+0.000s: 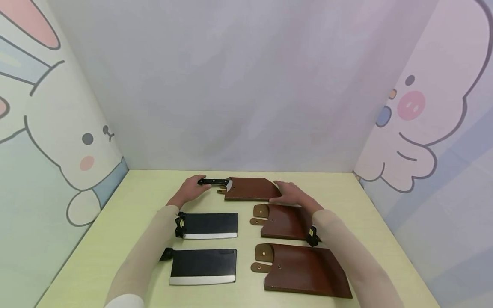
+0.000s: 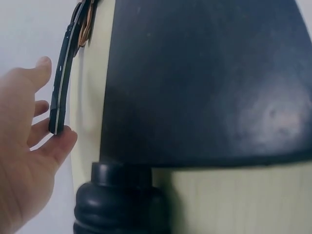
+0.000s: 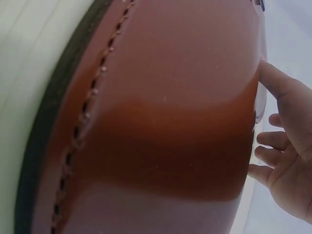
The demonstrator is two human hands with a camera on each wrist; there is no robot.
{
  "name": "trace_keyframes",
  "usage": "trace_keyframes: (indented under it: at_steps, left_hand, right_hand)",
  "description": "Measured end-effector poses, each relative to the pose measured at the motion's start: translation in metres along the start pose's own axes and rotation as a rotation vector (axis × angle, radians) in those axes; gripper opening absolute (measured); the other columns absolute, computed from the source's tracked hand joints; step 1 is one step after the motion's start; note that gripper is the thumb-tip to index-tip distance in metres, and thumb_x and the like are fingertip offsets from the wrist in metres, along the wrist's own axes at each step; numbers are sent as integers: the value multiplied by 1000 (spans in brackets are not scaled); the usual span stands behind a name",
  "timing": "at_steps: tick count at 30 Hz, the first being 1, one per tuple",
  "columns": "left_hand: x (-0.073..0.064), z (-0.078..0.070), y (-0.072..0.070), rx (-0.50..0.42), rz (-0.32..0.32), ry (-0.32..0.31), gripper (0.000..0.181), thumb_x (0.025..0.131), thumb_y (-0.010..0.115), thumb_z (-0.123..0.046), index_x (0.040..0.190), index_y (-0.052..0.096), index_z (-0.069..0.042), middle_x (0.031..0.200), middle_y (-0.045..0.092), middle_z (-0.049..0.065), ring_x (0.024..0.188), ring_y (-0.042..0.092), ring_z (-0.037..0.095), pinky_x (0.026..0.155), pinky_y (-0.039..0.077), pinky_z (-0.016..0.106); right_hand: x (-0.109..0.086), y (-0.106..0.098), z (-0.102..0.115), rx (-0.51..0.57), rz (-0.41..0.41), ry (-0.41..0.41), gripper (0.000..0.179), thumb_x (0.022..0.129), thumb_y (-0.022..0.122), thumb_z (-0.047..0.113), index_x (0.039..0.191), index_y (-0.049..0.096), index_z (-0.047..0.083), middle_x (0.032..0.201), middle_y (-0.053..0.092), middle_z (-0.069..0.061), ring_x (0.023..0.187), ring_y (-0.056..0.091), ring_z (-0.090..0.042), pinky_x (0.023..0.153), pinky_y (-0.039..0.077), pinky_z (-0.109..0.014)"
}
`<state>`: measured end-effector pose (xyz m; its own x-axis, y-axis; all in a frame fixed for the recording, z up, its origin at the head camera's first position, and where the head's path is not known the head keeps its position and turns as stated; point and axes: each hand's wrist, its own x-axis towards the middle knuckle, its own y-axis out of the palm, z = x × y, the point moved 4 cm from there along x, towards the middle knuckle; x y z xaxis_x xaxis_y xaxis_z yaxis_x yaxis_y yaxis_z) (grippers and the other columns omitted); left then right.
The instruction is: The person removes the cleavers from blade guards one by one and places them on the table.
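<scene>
At the back of the table a cleaver lies in a brown leather sheath (image 1: 252, 189), its black handle (image 1: 215, 182) pointing left. My left hand (image 1: 194, 188) is at the butt of that handle, thumb and fingers spread loosely about it. A small gap shows between thumb and handle in the left wrist view, while a fingertip appears to touch the butt. At the sheath's right end, my right hand (image 1: 289, 193) has its fingers extended and touching the edge. The blade is hidden in the leather except for a bit by the handle.
Two bare cleavers lie on the left, a middle one (image 1: 211, 224) and a front one (image 1: 204, 265), handles partly under my left arm. On the right are two more brown sheaths, a middle one (image 1: 286, 222) and a front one (image 1: 304, 269), with straps unfastened. Cartoon-printed walls surround the table.
</scene>
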<state>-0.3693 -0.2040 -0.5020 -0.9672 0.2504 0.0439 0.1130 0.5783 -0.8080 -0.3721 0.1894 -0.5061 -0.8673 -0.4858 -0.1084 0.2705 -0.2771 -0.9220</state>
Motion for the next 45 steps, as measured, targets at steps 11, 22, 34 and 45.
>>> trace_keyframes:
  at_steps: [11, 22, 34, 45]
  left_hand:
    - [-2, -5, -3, 30, -5, 0, 61, 103, 64, -26, 148, 44, 10, 149, 47, 32, 140, 42, 49, 114, 35, 59]
    - [0, -4, -2, 25, 7, 16, 57, 103, 64, -21, 148, 45, 9, 149, 47, 32, 135, 47, 49, 109, 40, 59]
    - [-5, -6, -10, 37, -77, 66, 51, 102, 66, -21, 144, 53, 6, 139, 57, 29, 122, 58, 45, 100, 48, 58]
    - [-10, -20, -24, 48, -120, 62, 58, 99, 70, -31, 144, 55, 2, 137, 61, 26, 116, 64, 39, 97, 50, 56]
  right_hand:
    - [1, 3, 8, 3, -3, -14, 90, 92, 75, 46, 157, 34, -1, 143, 55, -21, 127, 57, -36, 103, 48, -50]
    - [-1, 5, 7, 15, -8, 9, 88, 93, 76, 44, 158, 35, 1, 150, 50, -22, 133, 53, -38, 106, 46, -52]
    - [-7, -13, 10, 50, -88, -32, 88, 88, 81, 43, 155, 41, 3, 150, 52, -21, 134, 53, -39, 107, 45, -53]
    - [-21, -26, 17, 103, -137, -61, 85, 89, 82, 37, 155, 41, 2, 147, 55, -19, 131, 57, -33, 102, 50, -48]
